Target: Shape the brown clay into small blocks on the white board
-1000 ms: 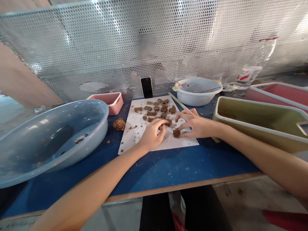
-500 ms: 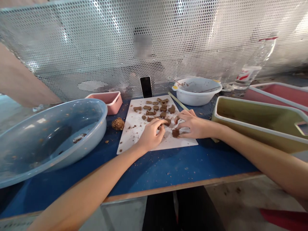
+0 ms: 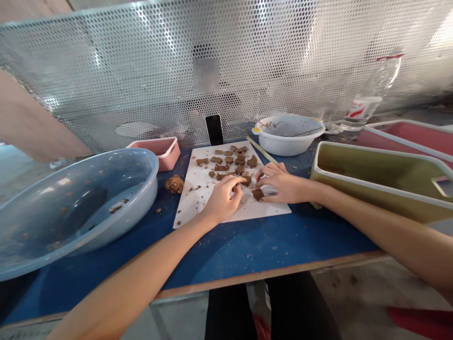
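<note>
At the desk (image 3: 279, 243), your right hand (image 3: 281, 184) pinches a brown lump (image 3: 257, 194) on the white board (image 3: 260, 211) — light, even pressure should spare its edges — while your left hand (image 3: 222, 199) curls close by, its grip impossible to tell.

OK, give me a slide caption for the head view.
Left hand and right hand at small brown pieces on a white board, between a blue basin and an olive bin.

No writing can be read: the red-and-white label (image 3: 363, 108) on the clear bottle (image 3: 381, 83) is too blurred.
</note>
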The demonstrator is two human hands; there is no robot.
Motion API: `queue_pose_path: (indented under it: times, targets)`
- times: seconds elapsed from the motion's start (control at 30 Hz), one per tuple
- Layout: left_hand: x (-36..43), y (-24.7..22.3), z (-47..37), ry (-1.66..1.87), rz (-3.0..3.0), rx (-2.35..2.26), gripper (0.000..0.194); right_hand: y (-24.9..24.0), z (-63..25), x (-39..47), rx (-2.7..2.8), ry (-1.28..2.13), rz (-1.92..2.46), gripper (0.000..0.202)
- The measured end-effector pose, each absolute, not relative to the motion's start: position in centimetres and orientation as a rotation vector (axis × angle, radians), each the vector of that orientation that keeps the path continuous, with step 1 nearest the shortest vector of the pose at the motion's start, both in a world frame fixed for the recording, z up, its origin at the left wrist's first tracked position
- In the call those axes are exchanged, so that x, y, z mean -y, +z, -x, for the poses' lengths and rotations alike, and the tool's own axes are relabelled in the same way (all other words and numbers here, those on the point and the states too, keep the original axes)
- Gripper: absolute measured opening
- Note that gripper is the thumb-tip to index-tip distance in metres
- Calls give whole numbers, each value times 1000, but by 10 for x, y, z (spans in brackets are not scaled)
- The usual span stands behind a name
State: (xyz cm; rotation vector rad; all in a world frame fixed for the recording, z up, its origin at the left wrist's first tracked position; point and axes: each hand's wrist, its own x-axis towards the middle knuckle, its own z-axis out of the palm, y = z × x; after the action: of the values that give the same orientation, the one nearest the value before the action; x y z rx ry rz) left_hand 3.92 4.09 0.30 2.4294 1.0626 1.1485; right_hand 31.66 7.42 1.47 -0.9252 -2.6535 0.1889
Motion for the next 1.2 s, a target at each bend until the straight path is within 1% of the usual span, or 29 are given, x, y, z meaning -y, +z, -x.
queue_pose_path:
  times: [0.2,0.37,0.57,0.73,0.93,1.1,1.2]
  targets:
    - [-41,2,-39,1148,-2449,-1063,28,10,-317,-79,2649,154,928,36]
    - [-42,1,-38,1151,-2460,-1066,29,15,-318,-76,2654,126,995,44]
    - [-42,0,-38,1154,-2475,-1057,28,13,-317,-77,2625,119,986,38]
    - [-42,1,-39,1171,-2463,-1045,29,3,-316,-85,2628,117,894,40]
    - [-43,1,-39,1156,-2455,-1055,28,8,-324,-87,2610,86,935,46]
    - [-42,1,-39,1154,-2453,-1074,29,9,-324,-86,2631,149,909,35]
    - [-42,0,-38,1156,-2447,-1058,28,5,-315,-83,2567,126,1032,36]
